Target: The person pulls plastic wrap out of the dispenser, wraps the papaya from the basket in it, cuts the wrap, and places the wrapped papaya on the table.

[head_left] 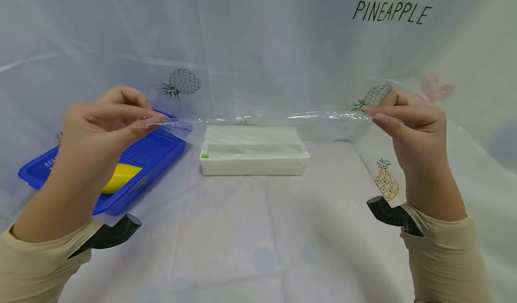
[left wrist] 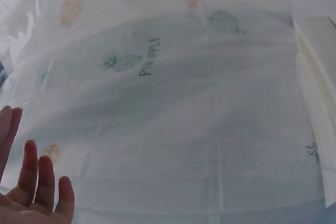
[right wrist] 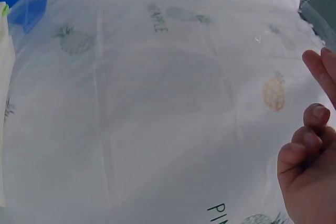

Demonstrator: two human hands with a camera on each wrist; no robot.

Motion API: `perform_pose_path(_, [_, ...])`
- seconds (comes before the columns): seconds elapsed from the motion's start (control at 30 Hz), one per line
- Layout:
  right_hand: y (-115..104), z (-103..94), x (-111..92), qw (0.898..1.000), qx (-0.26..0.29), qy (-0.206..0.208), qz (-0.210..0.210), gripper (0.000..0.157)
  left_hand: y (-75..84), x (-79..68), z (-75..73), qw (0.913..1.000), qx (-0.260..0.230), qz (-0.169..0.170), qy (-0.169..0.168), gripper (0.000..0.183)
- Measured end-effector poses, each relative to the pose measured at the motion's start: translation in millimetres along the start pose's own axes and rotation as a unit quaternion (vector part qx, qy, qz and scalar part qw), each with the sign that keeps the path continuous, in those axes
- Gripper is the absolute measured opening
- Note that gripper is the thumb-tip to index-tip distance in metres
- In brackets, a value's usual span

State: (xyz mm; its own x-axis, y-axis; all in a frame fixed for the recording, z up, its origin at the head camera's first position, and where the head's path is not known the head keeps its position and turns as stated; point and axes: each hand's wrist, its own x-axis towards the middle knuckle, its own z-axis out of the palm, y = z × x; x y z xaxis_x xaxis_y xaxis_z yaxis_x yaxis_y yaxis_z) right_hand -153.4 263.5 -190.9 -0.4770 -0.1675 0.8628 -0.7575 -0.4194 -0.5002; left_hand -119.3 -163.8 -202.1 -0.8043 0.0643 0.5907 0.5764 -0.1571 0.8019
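Clear plastic wrap (head_left: 262,116) stretches taut between my two hands, raised above the table. Its near edge is pinched between thumb and forefinger of my left hand (head_left: 107,121). At the other end my right hand (head_left: 420,130) pinches the same edge, also with thumb and forefinger. Behind and below the film sits a long white box (head_left: 252,166), a plastic wrap dispenser by its look, with a small green tab (head_left: 205,155) at its left front. Both wrist views show the see-through sheet (right wrist: 157,77) spread out; in the right one, a jagged edge shows near the right hand's fingertips.
On the left stands a blue perforated basket (head_left: 161,168), partly behind my left forearm, with a smooth yellow object (head_left: 122,177) inside. A white cloth (head_left: 226,249) covers the table, and a pineapple-print curtain (head_left: 258,38) hangs behind and at the sides.
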Motion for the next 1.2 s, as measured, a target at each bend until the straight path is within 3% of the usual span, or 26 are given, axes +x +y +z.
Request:
perform_pose_path(0.1, [1, 4.2, -3, 0.998, 0.062, -0.015, -0.015, 0.007, -1.9, -4.5, 1.5, 0.9994, 0.008, -0.019, -0.026, 0.011])
perform_pose_path(0.23, [7, 4.6, -11, 0.985, 0.15, -0.084, 0.003, 0.016, -13.6, -10.8, -1.4, 0.991, -0.059, 0.003, -0.12, 0.013])
perform_pose_path(0.33, [14, 4.4, -18, 0.968, 0.205, -0.145, 0.019, 0.024, -25.4, -14.5, -6.0, 0.9665, -0.135, 0.047, -0.213, 0.019])
perform_pose_path(0.4, [17, 4.3, -23, 0.956, 0.233, -0.177, 0.028, 0.027, -30.8, -17.7, -8.2, 0.9536, -0.151, 0.059, -0.253, 0.021])
perform_pose_path(0.5, [21, 3.5, -32, 0.941, 0.26, -0.213, 0.048, 0.03, -37.3, -24.0, -11.8, 0.9336, -0.176, 0.057, -0.307, 0.023])
perform_pose_path(0.57, [24, 1.5, -41, 0.933, 0.267, -0.233, 0.066, 0.031, -40.6, -30.7, -13.8, 0.9248, -0.177, 0.043, -0.334, 0.024])
perform_pose_path(0.73, [34, -6.7, -72, 0.92, 0.263, -0.258, 0.132, 0.035, -54.5, -55.8, -17.3, 0.9124, -0.165, -0.005, -0.375, 0.029])
perform_pose_path(0.87, [45, -13.7, -100, 0.906, 0.27, -0.257, 0.199, 0.038, -68.8, -78.0, -18.3, 0.9092, -0.171, -0.058, -0.375, 0.031])
perform_pose_path(1.07, [61, -15.3, -141, 0.891, 0.287, -0.227, 0.268, 0.041, -90.4, -101.6, -17.9, 0.89, -0.212, -0.147, -0.376, 0.027])
perform_pose_path(1.2, [72, -14.7, -163, 0.88, 0.314, -0.197, 0.296, 0.045, -105.5, -115.0, -20.4, 0.8765, -0.208, -0.203, -0.383, 0.02])
